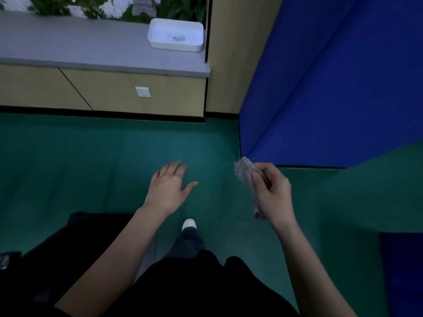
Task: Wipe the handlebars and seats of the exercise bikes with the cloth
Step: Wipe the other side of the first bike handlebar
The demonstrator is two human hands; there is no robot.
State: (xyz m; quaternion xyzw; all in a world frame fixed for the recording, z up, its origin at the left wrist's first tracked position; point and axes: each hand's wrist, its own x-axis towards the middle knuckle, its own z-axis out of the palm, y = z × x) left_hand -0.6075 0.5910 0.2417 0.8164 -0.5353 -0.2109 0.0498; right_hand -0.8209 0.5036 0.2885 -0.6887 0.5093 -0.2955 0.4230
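Dim room with a green floor (91, 156) filling most of the view. Along its far edge, a beige cabinet (109, 94) under a grey sill (68, 42), with a window and greenery above. On the floor's right side, a large blue padded panel (332, 76), its lower corner near the middle of the floor.

At the lower left corner, a dark bulk (57, 248), too dim to name. Cannot tell whether it belongs to an exercise bike. No handlebar or seat plainly in view.

Over the middle of the floor, the left hand (168, 188): palm down, fingers spread and relaxed, holding nothing.

To its right, the right hand (274, 193), curled round the grey cloth (246, 175). Cloth bunched lengthwise, held in the air, one end poking up past the fingers, the other hanging below the heel of the palm.

At the sill's right end, a white tray (174, 47). Below the hands, a white shoe tip (189, 224) on the floor. On the cabinet front, a small white wall plate (143, 92).

Judging by its nubby, slumped look: light, soft, limp, not slippery, nothing to break. Best held bunched across the palm as here, leaving a loose fold free to wrap round a bar or press flat over a seat.
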